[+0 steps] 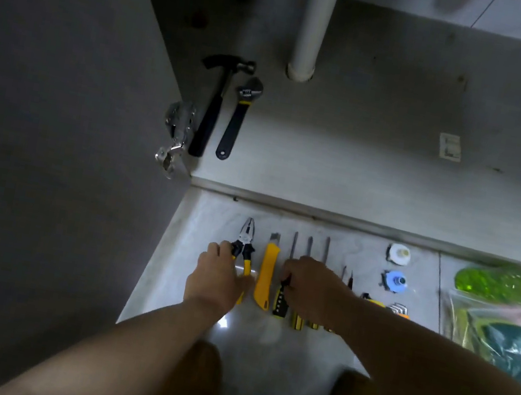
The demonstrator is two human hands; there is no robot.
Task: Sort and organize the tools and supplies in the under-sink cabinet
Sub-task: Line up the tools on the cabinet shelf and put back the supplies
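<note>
Left hand: fingers curled round the handles of the pliers, which lie at the left end of the tool row on the tiled floor, nose toward the cabinet.
Right hand: fingers closed on the black-and-yellow handle of a screwdriver, just right of the yellow utility knife.
Tool row: pliers, knife, then the other screwdrivers side by side; 3 long shafts point at the cabinet, 2 shorter tips further right.
Cabinet floor: hammer and adjustable wrench side by side at the left, near the door hinge; white pipe stands behind.
Right of row: white fitting, blue fitting, hex keys, green bag.
</note>
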